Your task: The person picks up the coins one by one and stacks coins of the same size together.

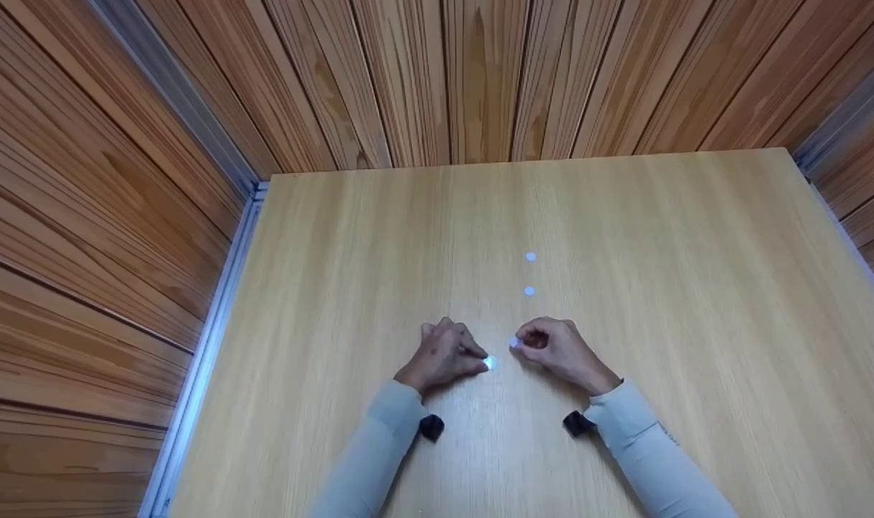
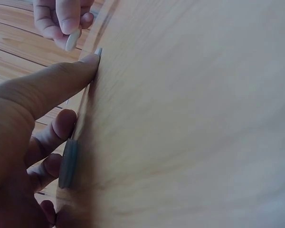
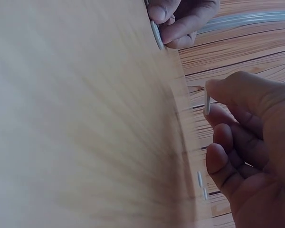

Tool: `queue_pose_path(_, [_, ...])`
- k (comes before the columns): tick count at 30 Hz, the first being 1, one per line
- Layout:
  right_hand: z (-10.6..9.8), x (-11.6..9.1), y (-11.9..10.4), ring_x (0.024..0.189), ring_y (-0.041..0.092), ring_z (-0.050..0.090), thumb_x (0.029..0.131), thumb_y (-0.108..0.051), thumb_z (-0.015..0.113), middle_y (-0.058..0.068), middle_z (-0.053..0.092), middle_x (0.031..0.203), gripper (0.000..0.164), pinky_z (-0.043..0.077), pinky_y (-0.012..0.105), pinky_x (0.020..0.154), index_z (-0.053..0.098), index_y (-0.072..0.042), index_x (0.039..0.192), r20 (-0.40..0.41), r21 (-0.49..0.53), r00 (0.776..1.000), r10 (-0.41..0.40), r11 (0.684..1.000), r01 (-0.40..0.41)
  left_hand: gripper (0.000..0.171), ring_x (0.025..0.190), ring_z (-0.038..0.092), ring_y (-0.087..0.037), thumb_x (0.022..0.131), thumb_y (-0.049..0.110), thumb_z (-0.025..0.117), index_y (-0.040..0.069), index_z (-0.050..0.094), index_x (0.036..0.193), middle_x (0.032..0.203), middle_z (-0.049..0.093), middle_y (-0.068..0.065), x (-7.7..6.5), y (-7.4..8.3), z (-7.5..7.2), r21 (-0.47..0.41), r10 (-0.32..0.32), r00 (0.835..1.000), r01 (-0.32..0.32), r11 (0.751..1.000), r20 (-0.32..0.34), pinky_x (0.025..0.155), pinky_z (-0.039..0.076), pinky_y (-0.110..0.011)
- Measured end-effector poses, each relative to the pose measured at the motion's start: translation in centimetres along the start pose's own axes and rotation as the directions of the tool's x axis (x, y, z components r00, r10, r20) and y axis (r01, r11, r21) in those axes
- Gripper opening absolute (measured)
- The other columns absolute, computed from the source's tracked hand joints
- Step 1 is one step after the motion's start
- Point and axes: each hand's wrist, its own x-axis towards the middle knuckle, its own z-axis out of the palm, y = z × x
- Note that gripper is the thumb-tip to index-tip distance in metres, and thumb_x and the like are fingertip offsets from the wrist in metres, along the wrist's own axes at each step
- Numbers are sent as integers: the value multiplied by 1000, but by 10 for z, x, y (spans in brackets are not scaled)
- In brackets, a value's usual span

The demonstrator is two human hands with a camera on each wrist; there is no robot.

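Observation:
At the middle of the table, my left hand (image 1: 451,354) has thumb and finger at the edge of a small round white disc (image 1: 490,362), which is low at the tabletop. In the left wrist view, a grey-green disc or short stack (image 2: 69,164) sits against the lower fingers; how many pieces it has is hard to tell. My right hand (image 1: 560,351) pinches another white disc (image 1: 514,342) between thumb and finger; the right wrist view shows this disc (image 3: 207,97) edge-on, its other fingers curled. The two hands are close together, apart by a small gap.
Two more white discs lie farther back on the table, one nearer (image 1: 529,291) and one beyond it (image 1: 530,257). Wood-panelled walls (image 1: 480,79) stand behind and at the sides, with a metal rail (image 1: 210,331) along the left edge.

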Motion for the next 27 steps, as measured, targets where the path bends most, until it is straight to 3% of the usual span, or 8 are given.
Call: queue_pose_path(27, [17, -8, -4, 75, 8, 57, 88, -7, 77, -5, 66, 83, 4, 47, 22, 66, 73, -6, 89, 109, 27, 994, -12, 1000, 9, 15, 86, 47, -8, 82, 32, 84, 23, 82, 94, 90, 66, 16, 1, 0, 0, 25, 14, 1000, -14, 1000, -20, 85, 26, -38])
